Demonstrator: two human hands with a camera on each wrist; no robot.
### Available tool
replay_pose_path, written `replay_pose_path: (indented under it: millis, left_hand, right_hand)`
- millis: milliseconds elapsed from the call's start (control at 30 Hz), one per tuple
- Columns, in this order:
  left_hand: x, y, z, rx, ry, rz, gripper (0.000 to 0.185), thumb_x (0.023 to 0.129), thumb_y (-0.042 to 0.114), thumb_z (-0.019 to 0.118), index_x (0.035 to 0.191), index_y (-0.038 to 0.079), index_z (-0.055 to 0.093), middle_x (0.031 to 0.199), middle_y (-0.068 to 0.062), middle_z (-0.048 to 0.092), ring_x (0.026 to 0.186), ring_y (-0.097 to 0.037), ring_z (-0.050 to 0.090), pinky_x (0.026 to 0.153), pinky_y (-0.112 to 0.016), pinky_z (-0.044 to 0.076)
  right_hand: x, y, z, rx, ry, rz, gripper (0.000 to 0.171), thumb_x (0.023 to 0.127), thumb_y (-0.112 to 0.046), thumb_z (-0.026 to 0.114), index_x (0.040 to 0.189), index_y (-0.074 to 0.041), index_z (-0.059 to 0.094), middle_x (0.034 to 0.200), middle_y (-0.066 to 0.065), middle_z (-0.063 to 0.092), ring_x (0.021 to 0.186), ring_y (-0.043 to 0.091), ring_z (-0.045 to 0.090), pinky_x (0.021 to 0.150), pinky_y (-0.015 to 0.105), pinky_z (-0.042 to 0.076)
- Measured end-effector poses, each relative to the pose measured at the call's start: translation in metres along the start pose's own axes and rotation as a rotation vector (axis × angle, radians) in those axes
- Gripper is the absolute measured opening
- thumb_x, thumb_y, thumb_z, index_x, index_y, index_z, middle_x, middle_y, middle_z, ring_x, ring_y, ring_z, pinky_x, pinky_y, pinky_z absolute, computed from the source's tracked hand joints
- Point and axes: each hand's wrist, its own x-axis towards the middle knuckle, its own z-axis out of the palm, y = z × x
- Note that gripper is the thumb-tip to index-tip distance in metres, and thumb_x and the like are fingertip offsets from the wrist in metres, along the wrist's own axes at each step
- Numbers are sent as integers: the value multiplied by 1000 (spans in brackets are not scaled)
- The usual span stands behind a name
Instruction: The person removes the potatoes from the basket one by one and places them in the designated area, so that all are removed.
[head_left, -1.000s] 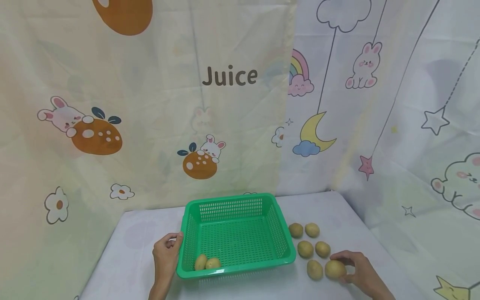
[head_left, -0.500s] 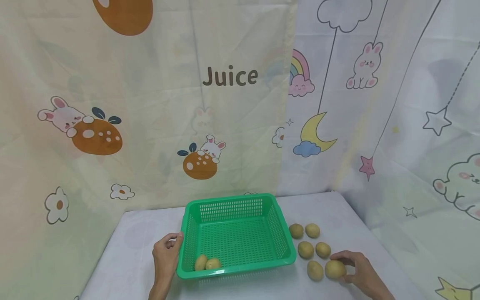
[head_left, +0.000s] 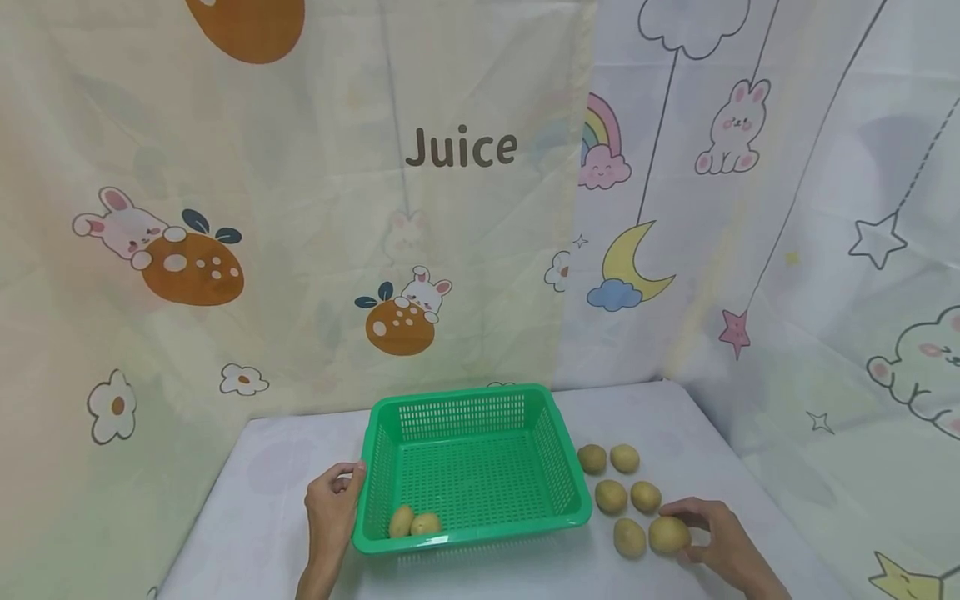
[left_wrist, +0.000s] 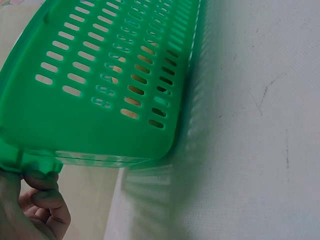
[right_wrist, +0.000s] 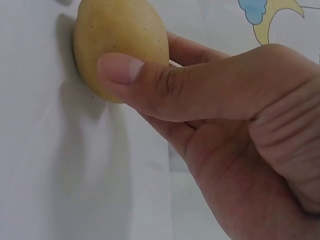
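Note:
A green plastic basket (head_left: 471,543) with slotted walls stands on the white-covered table. My left hand (head_left: 332,508) pinches its left rim between thumb and curled fingers, seen also at the rim's corner in the left wrist view. Two potatoes (head_left: 426,524) lie in the basket's near left corner. To the right of the basket, my right hand (head_left: 723,537) grips a potato (head_left: 669,535). In the right wrist view the thumb (right_wrist: 120,70) presses on the potato's side, and the other fingers are mostly hidden behind it.
Several more potatoes (head_left: 611,497) lie on the table in loose pairs between the basket and my right hand; the closest potato (head_left: 629,538) is just left of the held one. Printed cloth curtains (head_left: 480,275) hang behind the table and along its right side.
The head view has tilted very slightly, so the scene sits a few pixels higher. Both hands keep their holds on the basket rim and the potato.

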Motion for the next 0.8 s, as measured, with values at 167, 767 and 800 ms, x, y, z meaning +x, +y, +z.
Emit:
replay_pose_path:
  millis: [167, 767, 800]
  left_hand:
    - [0, 1, 1, 10, 14, 6, 32, 110, 21, 66, 115, -9, 76, 68, -8, 74, 54, -16, 66, 51, -23, 54]
    - [-1, 2, 1, 25, 25, 1, 32, 110, 22, 66, 115, -9, 76, 67, -8, 74, 52, -15, 65, 50, -23, 54]
    - [-1, 2, 1, 25, 26, 1, 32, 110, 22, 66, 114, -9, 76, 67, -8, 74, 52, -15, 65, 50, -23, 53]
  right_hand:
    - [1, 1, -2, 15, -31, 56, 59, 66, 3, 93, 122, 5, 74, 121, 26, 77, 106, -15, 65, 91, 17, 59]
    - [5, -5, -3, -1, -33, 164, 63, 69, 1, 95, 127, 7, 72, 127, 28, 75, 104, -15, 63, 91, 23, 60]
    - [5, -5, -2, -3, -32, 164, 63, 69, 0, 96, 127, 6, 72, 127, 29, 75, 104, -14, 64, 91, 23, 61]
